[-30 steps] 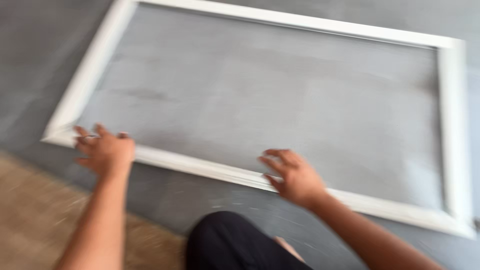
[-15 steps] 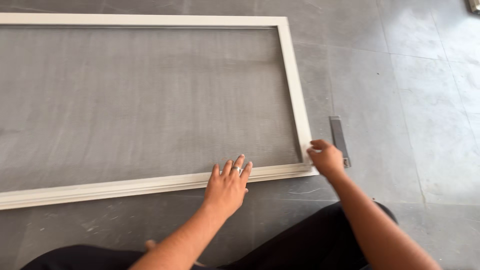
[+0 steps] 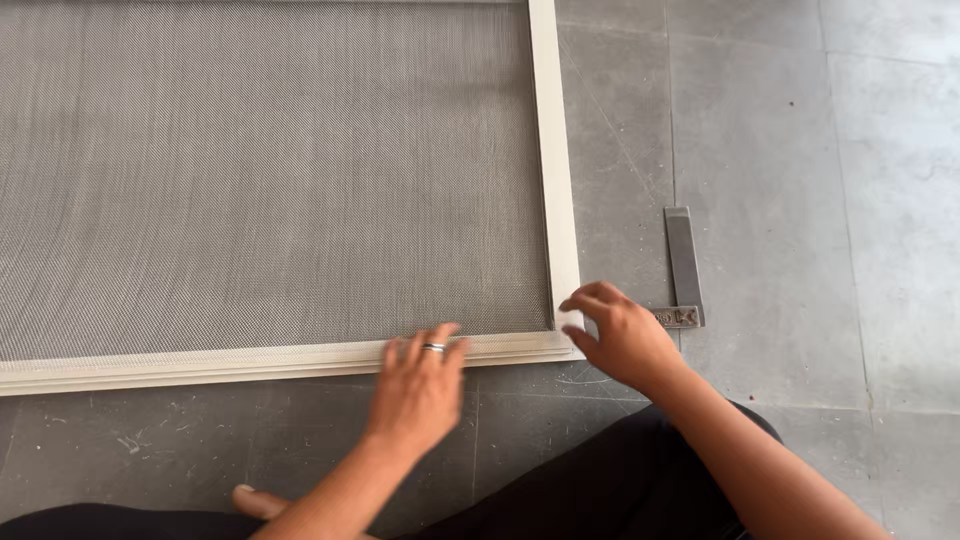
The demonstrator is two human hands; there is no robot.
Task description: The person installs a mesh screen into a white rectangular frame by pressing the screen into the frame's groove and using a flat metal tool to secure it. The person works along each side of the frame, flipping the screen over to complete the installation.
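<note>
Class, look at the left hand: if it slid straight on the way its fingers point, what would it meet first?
The left hand points up-picture, fingertips already on the near rail of the white frame. Going on, it would cross that rail and meet the grey mesh next, as far as this one view shows.

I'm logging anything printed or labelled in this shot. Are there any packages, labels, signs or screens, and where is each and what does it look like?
No packages, signs or display screens.
Marking: a small dark embossed patch on the short base of the grey metal try square, on the floor tiles right of the frame corner, beside the right hand; too small to make out.
Window mesh screen: grey mesh in a white frame, flat on the floor; left hand on its lower rail.
</note>
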